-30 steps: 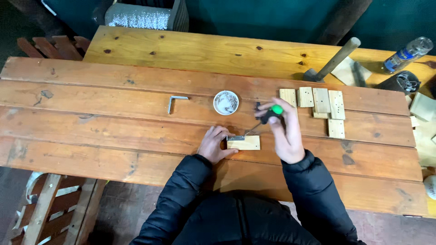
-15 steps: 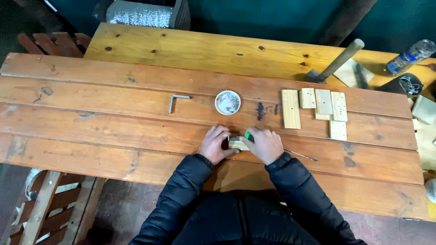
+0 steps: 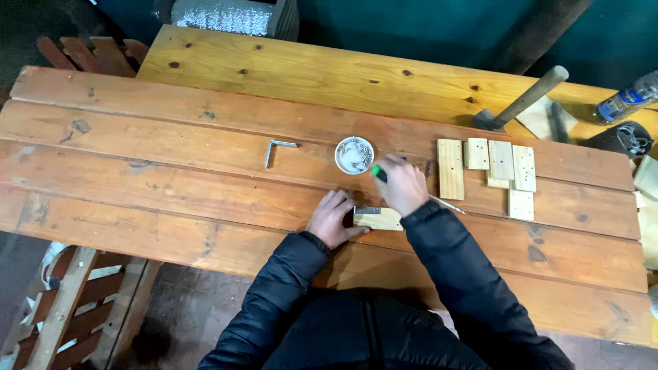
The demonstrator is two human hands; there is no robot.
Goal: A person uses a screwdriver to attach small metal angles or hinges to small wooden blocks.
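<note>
My left hand (image 3: pixel 332 218) presses on the left end of a small light wooden block (image 3: pixel 379 219) lying on the plank table (image 3: pixel 171 178). A small metal bracket (image 3: pixel 368 210) sits on the block's top. My right hand (image 3: pixel 403 185) is closed around a screwdriver with a green handle end (image 3: pixel 376 171); its thin shaft (image 3: pixel 447 203) sticks out to the right of the hand. That hand hovers just above the block and right of a small white dish of screws (image 3: pixel 354 155).
An L-shaped metal bracket (image 3: pixel 275 150) lies left of the dish. Several pale wooden blocks (image 3: pixel 488 166) are grouped to the right. A hammer (image 3: pixel 522 103) rests on the far bench, with a bottle (image 3: pixel 627 100) and a dark roll (image 3: pixel 622 138) at the right edge.
My right hand moved from the block up toward the screw dish, still gripping the screwdriver. The left hand stayed on the block.
</note>
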